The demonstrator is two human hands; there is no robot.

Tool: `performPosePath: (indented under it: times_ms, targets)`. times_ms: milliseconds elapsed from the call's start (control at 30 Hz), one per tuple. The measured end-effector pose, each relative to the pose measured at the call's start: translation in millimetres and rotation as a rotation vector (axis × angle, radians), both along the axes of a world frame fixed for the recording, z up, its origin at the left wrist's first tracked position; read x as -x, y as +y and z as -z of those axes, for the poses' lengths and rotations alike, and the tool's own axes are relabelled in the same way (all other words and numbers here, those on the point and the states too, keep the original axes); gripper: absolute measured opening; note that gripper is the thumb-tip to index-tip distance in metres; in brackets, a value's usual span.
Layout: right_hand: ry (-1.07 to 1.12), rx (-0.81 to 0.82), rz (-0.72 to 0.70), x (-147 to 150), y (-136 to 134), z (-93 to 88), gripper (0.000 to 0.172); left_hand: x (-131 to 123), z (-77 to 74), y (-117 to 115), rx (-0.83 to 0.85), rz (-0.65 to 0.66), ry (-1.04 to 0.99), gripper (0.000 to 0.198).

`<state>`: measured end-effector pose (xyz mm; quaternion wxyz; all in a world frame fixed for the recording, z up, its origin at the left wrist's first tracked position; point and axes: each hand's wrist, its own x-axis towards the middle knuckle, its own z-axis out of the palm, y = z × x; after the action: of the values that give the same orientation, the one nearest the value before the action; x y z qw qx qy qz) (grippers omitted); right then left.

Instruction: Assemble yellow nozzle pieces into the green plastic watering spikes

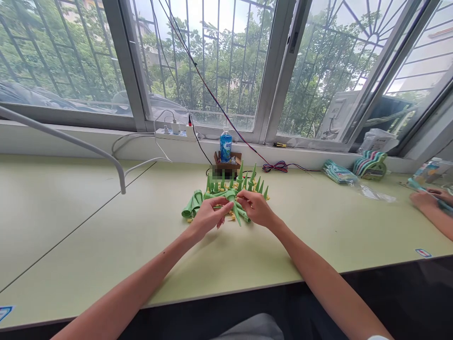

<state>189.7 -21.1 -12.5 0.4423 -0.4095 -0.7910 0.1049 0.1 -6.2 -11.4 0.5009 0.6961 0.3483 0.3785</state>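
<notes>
My left hand (209,215) grips a green plastic watering spike (237,213), its wide collar up and its pointed tip slanting down toward me. Close by its upper right side, my right hand (259,208) is closed in a pinch; whatever lies between those fingers is too small to make out. Behind both hands several more green spikes (241,174) stand point up in a cluster. Wider green tubes (193,204) lie in a heap left of my left hand. Small yellow pieces (231,217) are scattered on the table below and among the spikes.
Beyond the spikes, a blue liquid bottle (225,146) stands in a small cardboard box (230,164). Coiled cable (276,166), packaged teal items (339,172) and hangers (370,165) sit toward the right. Another person's hand (424,200) works at far right. A white tube (88,146) arches over the left.
</notes>
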Motion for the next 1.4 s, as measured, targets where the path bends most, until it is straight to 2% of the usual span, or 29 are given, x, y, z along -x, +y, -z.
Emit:
performPosePath:
  times_ms: [300, 833, 1400]
  targets:
    - [-0.017, 0.004, -0.007, 0, 1, 0.5, 0.021, -1, -7.4, -6, -0.071, -0.01, 0.026, 0.036]
    - [-0.006, 0.023, -0.02, 1, -1, -0.5, 0.023, -3, 1.3, -1, -0.142, -0.124, 0.007, 0.036]
    - [-0.005, 0.034, -0.043, 1, -1, 0.2, 0.021, -2, 8.1, 5, -0.39, -0.19, 0.074, 0.024]
